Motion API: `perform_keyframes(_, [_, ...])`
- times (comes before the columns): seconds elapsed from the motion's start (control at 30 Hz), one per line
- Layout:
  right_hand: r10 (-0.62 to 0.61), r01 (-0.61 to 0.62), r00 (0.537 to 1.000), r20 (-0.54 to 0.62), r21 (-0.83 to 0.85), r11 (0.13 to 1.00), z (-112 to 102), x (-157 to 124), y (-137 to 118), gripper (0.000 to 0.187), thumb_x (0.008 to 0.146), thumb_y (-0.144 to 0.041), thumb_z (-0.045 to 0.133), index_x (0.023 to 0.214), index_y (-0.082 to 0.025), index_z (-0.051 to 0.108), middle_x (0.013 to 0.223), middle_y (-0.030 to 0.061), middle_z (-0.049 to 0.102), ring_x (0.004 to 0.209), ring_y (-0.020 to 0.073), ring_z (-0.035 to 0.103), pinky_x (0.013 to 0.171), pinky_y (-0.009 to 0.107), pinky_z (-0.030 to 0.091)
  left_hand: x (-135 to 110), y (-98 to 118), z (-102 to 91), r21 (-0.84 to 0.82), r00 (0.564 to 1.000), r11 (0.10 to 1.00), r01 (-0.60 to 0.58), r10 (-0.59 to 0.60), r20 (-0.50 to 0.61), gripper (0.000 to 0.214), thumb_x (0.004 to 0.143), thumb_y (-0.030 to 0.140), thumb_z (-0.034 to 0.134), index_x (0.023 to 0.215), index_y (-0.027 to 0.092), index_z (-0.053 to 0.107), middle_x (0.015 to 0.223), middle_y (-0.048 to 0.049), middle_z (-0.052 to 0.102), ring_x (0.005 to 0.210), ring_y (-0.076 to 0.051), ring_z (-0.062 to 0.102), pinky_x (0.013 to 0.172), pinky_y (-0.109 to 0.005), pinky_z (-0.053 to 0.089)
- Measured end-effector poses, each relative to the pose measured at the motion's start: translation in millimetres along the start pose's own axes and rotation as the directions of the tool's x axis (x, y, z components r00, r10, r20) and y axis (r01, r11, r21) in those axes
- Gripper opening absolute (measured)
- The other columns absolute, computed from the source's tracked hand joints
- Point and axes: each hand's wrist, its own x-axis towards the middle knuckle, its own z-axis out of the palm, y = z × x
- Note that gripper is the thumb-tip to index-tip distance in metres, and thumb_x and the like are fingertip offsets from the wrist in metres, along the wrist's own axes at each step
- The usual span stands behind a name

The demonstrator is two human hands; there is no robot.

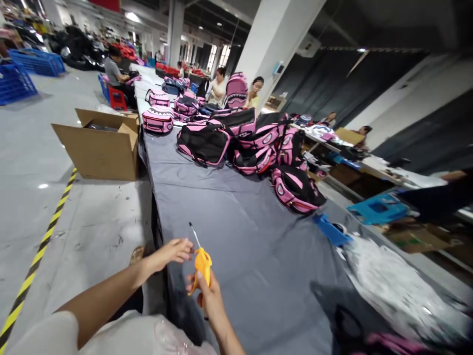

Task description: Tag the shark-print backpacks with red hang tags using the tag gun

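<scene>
My right hand [211, 300] is wrapped round a yellow-orange handled tool [202, 261] with a thin metal shaft and a dark tip pointing up and away from me. Its exact kind is unclear. Close to the tool's upper handle, my left hand [176, 250] is open, palm inward, with fingers stretched towards it; whether a fingertip touches it I cannot tell. Both hands are above the near left part of a table covered in grey cloth [236, 222]. Farther along it lie several pink and black backpacks [205, 142], the nearest being a backpack [297, 190] at the right edge.
An open cardboard box [103, 153] stands on the floor left of the table, near yellow-black floor tape [51, 222]. Clear plastic bags [399, 281] heap at the right, beside a blue object [332, 229]. Several people sit or stand farther back, around the tables.
</scene>
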Motion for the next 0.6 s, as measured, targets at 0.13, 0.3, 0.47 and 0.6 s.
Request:
perform_keyframes(0.13, [0.081,-0.073,0.967,-0.242,0.042,0.996,45.5,139.1,-11.3,0.084,0.056,-0.086,0.072,0.099,-0.015,0.060,0.083,0.0102,0.073,0.056,0.0169,0.064,0.037,0.016,0.026,118.3,24.6,-155.4,0.387,0.948,0.920,-0.065,0.178,-0.264,0.043,0.087,0.053,0.053,0.110,0.019,0.066,0.118,-0.0081,0.072,0.110,-0.023,0.066,0.101,-0.036,0.049])
perform_keyframes(0.3, [0.149,-0.124,0.932,-0.330,0.096,0.988,127.1,252.3,-44.1,0.080,0.057,-0.085,0.071,0.098,-0.017,0.062,0.073,0.0057,0.069,0.051,0.0154,0.060,0.036,0.016,0.023,271.1,102.9,-284.8,0.728,0.925,0.684,-0.046,0.305,-0.228,0.041,0.090,0.038,0.052,0.125,0.020,0.063,0.128,-0.0086,0.068,0.119,-0.024,0.062,0.109,-0.039,0.045])
perform_keyframes(0.47, [0.148,-0.120,0.776,-0.613,0.086,0.989,129.0,282.3,-90.6,0.076,0.056,-0.083,0.072,0.093,-0.018,0.066,0.073,0.0075,0.070,0.053,0.0172,0.060,0.039,0.019,0.028,426.5,211.8,-294.9,0.930,0.906,0.298,-0.216,0.417,0.076,0.054,0.091,0.025,0.053,0.143,0.011,0.051,0.152,-0.0181,0.047,0.140,-0.030,0.045,0.117,-0.045,0.036])
perform_keyframes(0.6, [0.184,-0.169,0.469,-0.864,0.117,0.979,101.2,274.0,-100.3,0.074,0.052,-0.085,0.070,0.086,-0.020,0.067,0.072,0.0079,0.070,0.056,0.0213,0.064,0.042,0.024,0.038,540.2,261.6,-277.4,0.976,0.896,0.035,-0.214,0.404,0.182,0.063,0.089,0.021,0.056,0.151,0.010,0.042,0.161,-0.0222,0.031,0.149,-0.036,0.031,0.117,-0.049,0.032])
